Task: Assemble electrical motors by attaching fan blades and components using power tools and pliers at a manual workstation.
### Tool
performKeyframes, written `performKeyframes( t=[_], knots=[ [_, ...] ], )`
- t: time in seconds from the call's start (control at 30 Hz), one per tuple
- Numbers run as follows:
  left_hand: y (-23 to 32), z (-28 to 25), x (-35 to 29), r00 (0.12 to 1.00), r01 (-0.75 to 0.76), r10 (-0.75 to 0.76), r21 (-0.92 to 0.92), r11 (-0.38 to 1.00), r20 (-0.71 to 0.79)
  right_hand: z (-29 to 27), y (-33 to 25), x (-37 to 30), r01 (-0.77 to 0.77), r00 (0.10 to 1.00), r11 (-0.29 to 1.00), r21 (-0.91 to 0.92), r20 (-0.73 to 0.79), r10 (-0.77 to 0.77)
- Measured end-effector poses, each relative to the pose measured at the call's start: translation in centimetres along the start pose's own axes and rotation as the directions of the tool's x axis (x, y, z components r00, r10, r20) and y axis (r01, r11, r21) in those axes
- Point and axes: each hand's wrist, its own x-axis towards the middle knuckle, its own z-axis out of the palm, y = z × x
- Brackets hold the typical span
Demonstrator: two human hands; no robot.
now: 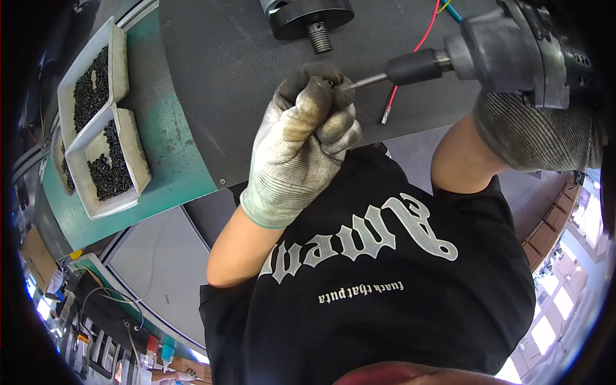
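Note:
My left hand (301,131), in a white glove with darkened fingertips, is raised over the edge of the bench. Its thumb and fingers pinch together on a small dark piece (329,82), mostly hidden and too small to name. Gripped in my gloved right hand (542,131) is a black power screwdriver (494,54), held level at the right. Its thin metal bit (371,80) points left, with the tip right beside my left fingertips. Just beyond the left hand lies a round black motor-like part (311,19) with a threaded shaft (319,38) toward me.
Two joined white trays (122,77) with many small black pieces stand on the green bench top (170,135) at left. A black mat (212,83) covers the middle. A red wire (410,61) with a metal end lies across it, below the screwdriver.

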Motion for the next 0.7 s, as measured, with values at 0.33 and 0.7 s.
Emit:
performKeyframes(
  t=[0.33, 0.7],
  knots=[
    [-0.5, 0.2, -0.7, 0.994, -0.058, 0.069, 0.121, 0.991, -0.089, -0.2, 0.7, -0.9, -0.047, 0.997, 0.999, -0.003, -0.056, 0.047],
    [0.3, 2.7, -0.1, 0.936, 0.256, -0.173, 0.260, 0.931, -0.306, -2.6, -0.9, -0.2, -0.040, 0.996, 0.990, 0.132, -0.070, 0.050]
  ],
)
